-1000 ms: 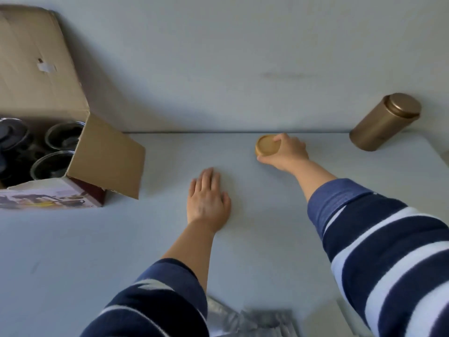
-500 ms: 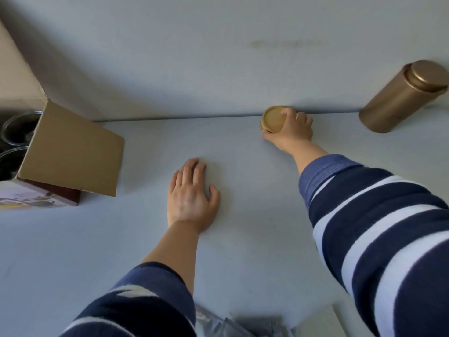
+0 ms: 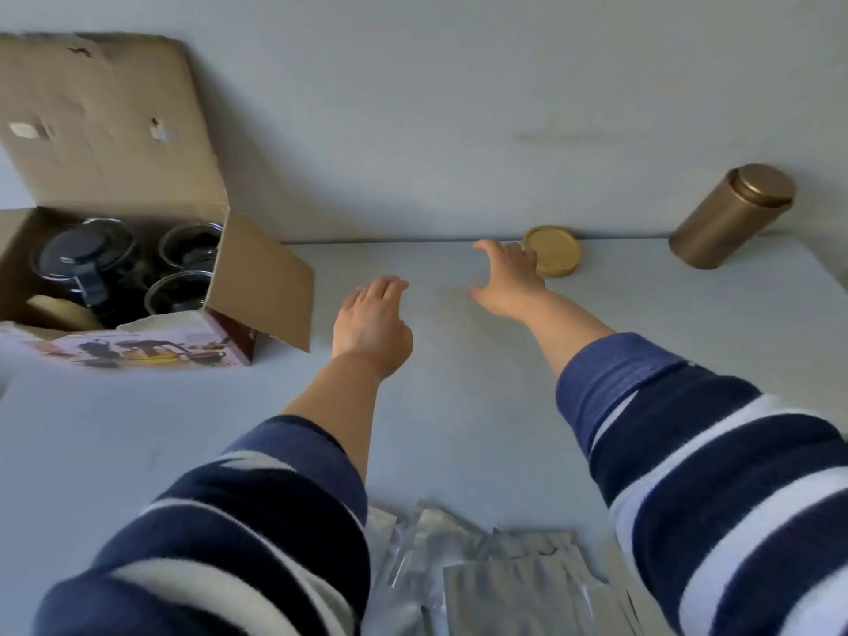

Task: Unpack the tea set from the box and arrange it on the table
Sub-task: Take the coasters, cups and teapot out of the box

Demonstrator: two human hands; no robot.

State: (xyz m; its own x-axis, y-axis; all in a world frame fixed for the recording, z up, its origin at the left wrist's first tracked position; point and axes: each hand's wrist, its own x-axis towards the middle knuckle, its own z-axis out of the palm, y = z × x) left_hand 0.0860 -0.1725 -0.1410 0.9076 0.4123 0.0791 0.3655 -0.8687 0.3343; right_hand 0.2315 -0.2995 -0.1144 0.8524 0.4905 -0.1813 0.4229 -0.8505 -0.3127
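Round wooden coaster [image 3: 553,250] flat at counter [image 3: 459,429] far edge, by the wall. Right hand [image 3: 507,280] just beside it, fingers spread, holding nothing. Left hand [image 3: 371,325] relaxed, empty. Glass teapot [image 3: 85,259] inside open box [image 3: 257,286], left.

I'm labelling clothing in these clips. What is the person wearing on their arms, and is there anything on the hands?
Both arms wear a knitted long-sleeved top with broad navy and white stripes and plain blue cuffs, pushed up to mid-forearm. The left hand and right hand are bare: no gloves, rings, watch or bracelets show.
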